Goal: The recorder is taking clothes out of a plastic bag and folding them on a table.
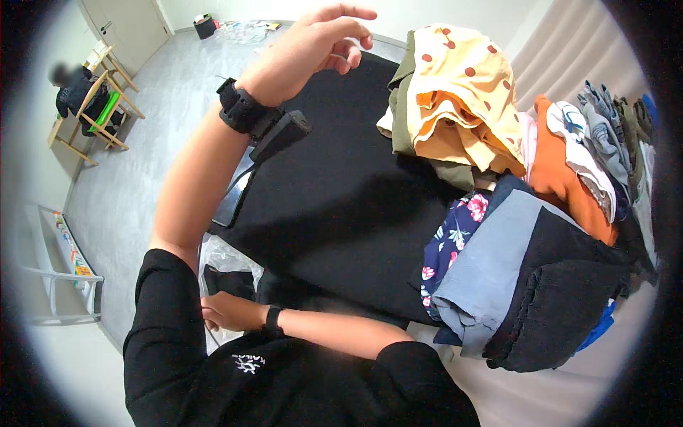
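Observation:
My left hand is raised over the far edge of the black-covered table, its fingers loosely bent, apart and holding nothing. A black strap with a block-shaped device circles that wrist. Low in front of my body, my right hand lies against the left sleeve near the elbow. Its fingers are curled and partly hidden, so what they grip cannot be made out. Just beyond it is a clear plastic bag with something black beside or in it. A black band is on my right wrist.
Clothes are piled along the table's right side: a yellow dotted garment, an orange one, a grey-blue one and a black one. A flat, shiny device lies at the left edge. Someone sits on a chair far left.

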`<state>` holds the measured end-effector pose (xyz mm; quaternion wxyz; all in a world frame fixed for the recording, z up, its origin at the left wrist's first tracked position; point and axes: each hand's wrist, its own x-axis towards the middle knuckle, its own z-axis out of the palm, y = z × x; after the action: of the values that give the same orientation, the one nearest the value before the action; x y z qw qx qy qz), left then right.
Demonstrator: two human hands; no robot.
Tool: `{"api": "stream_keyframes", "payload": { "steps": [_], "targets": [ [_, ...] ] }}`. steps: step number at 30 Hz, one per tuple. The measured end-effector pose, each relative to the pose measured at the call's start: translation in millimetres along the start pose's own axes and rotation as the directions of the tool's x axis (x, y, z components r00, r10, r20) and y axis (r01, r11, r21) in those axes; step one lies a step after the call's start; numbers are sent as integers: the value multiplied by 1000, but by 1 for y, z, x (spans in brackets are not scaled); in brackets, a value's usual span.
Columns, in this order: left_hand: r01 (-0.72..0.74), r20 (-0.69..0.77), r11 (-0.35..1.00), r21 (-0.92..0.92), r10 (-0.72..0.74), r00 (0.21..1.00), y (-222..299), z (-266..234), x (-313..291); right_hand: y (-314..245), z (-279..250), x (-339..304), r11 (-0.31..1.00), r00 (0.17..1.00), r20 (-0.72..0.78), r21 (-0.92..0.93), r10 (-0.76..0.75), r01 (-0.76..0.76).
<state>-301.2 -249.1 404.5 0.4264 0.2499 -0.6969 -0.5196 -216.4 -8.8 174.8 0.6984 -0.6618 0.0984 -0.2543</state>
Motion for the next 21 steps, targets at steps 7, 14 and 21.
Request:
{"api": "stream_keyframes", "payload": {
  "steps": [7, 14, 21],
  "targets": [
    [38, 52, 999, 35, -40, 998, 3, -4, -13, -7, -1, 19, 990, 983, -179, 137, 40, -16],
    [285, -30, 954, 90, -283, 959, 19, -22, -49, -9, -17, 9, 967, 915, -316, 140, 249, -215],
    [167, 17, 986, -4, -167, 986, -16, -70, -131, 4, -41, -30, 937, 928, -134, 80, 347, -339]
  ]
}}
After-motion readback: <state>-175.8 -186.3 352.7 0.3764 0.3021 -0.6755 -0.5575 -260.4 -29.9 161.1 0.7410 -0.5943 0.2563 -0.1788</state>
